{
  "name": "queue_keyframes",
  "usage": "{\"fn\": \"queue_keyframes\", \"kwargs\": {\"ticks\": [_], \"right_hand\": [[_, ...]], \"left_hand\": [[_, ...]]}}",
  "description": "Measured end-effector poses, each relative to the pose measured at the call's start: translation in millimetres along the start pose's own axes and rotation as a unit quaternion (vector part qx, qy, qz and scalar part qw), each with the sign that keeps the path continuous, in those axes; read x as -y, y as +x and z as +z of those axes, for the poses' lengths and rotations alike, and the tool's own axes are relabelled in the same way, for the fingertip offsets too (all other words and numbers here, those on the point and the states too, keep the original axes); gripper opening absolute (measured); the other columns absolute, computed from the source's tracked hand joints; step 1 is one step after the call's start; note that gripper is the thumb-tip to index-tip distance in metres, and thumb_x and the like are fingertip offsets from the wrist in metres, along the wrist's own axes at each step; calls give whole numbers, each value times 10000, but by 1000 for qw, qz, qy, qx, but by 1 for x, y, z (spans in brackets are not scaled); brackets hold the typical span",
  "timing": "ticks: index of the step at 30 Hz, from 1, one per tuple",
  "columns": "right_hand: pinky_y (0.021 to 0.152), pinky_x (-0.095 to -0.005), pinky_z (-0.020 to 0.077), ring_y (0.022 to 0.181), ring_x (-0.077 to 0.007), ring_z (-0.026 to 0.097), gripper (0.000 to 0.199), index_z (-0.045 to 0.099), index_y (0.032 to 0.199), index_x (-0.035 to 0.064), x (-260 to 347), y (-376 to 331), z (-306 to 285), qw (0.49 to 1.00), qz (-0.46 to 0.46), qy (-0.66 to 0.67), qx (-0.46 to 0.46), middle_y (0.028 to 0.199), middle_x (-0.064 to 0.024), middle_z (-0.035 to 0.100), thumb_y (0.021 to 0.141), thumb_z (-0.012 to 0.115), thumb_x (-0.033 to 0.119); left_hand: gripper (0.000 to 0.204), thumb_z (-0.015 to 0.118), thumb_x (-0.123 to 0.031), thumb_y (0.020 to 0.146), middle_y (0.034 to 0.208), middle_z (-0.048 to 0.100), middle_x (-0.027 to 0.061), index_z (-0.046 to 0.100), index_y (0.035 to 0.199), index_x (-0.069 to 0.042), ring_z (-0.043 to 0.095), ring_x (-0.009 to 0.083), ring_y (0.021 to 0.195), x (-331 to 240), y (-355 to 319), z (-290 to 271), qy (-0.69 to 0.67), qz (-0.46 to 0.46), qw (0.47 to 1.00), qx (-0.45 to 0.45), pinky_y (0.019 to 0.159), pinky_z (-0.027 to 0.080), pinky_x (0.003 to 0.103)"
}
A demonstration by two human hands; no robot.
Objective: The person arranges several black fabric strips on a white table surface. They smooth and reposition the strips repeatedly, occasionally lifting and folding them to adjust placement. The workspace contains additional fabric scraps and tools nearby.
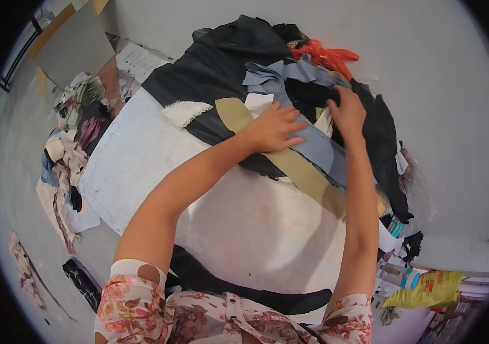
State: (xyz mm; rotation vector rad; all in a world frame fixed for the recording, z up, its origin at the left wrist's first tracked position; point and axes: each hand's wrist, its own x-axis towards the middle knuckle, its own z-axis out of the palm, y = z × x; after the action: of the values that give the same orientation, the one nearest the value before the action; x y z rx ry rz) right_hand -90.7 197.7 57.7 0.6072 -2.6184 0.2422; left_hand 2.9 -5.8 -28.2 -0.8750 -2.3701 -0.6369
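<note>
A heap of cloth pieces covers the far part of a white table. My left hand [279, 127] lies flat on it with fingers spread, over a blue-grey fabric strip [314, 150] and an olive-tan strip [307, 176]. My right hand [349, 113] reaches into the heap's right side beside black cloth [307, 97]. Its fingers are bent, and the thumb stands apart from them. Bunched blue-grey cloth [267, 77] rests just beyond my left hand. White cloth with a frayed edge [188, 112] sticks out at the left, below a wide dark grey fabric [210, 60].
The white tabletop [239, 212] lies between me and the heap. A red plastic bag [327, 55] sits at the back. Mixed scraps [87, 123] pile up at the left beside a cardboard box [75, 46]. A long black cloth [244, 292] runs along the near edge; a yellow bag [425, 289] is at the lower right.
</note>
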Motion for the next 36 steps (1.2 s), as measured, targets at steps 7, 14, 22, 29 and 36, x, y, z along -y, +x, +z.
{"fn": "queue_keyframes", "kwargs": {"ticks": [7, 14, 22, 29, 36], "right_hand": [[899, -421, 509, 1053, -338, 661, 482, 689, 1205, 99, -24, 27, -2, 990, 107, 31, 86, 1117, -164, 701, 824, 698, 395], [871, -405, 512, 1037, -328, 668, 467, 700, 1174, 87, -25, 20, -7, 987, 104, 71, 97, 1087, -155, 712, 834, 692, 406], [710, -388, 492, 794, -308, 674, 346, 720, 1001, 47, -38, 25, -13, 965, 85, 178, 171, 835, -161, 697, 855, 686, 359], [709, -383, 499, 798, -317, 663, 293, 717, 980, 51, -27, 15, -20, 973, 51, 185, 125, 837, -145, 692, 854, 686, 313], [763, -399, 462, 997, -264, 617, 308, 670, 1064, 67, 23, -45, -8, 976, -209, 11, -59, 1041, -73, 676, 774, 723, 157]], "left_hand": [[434, 603, -452, 906, 1222, 613, 166, 672, 1176, -120, 555, 288, 1150, -2, -1, -2, 5, -11, 1000, 6, 952, 382, 416], [385, 615, -404, 906, 1219, 623, 133, 680, 1152, -115, 562, 262, 1144, -3, 3, -4, -17, -24, 1000, 0, 948, 383, 417], [176, 668, -237, 852, 983, 697, 74, 722, 923, -85, 620, 221, 934, -24, 43, 0, -105, -121, 982, -96, 815, 439, 364], [509, 589, -473, 935, 929, 708, 122, 596, 1174, -24, 592, 190, 642, 3, 90, 11, -629, -551, 548, 9, 539, 457, 352], [918, 633, -755, 762, 1102, 646, 155, 551, 1251, 17, 636, 303, 977, 0, 92, 16, -669, -553, 473, -149, 697, 553, 467]]}}
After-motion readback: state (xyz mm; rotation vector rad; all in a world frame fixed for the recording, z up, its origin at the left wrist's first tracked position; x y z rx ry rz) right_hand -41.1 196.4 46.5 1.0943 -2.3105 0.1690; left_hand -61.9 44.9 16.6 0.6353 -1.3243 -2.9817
